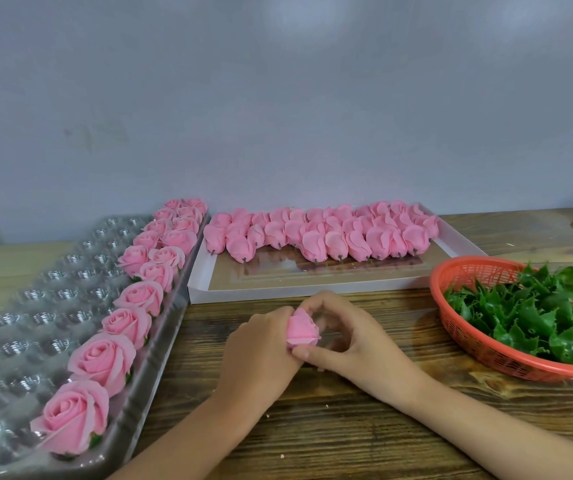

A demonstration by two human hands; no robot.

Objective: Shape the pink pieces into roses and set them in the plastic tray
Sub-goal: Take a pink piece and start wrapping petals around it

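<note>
Just a plain grey-white wall [278, 98] behind a dark wood-grain table [364, 420], soft even light, faint scuffs.

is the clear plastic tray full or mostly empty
Mostly empty. Finished roses fill only the right side of the plastic tray; the cups to their left show bare plastic.

- Light is soft and even, moderately bright, falling from above; pale patches show at twelve o'clock on the plain grey-white wall [278, 98].
- Shadows are faint and short under the hands on the brown wood-grain counter [364, 427].
- Small glints speckle the clear moulded plastic tray [35, 323] at nine o'clock, and sheen lies on the glossy floor of the flat white cardboard box [312, 271].
- Wide-angle bending curves the counter's far edge; the corners are slightly soft.
</note>
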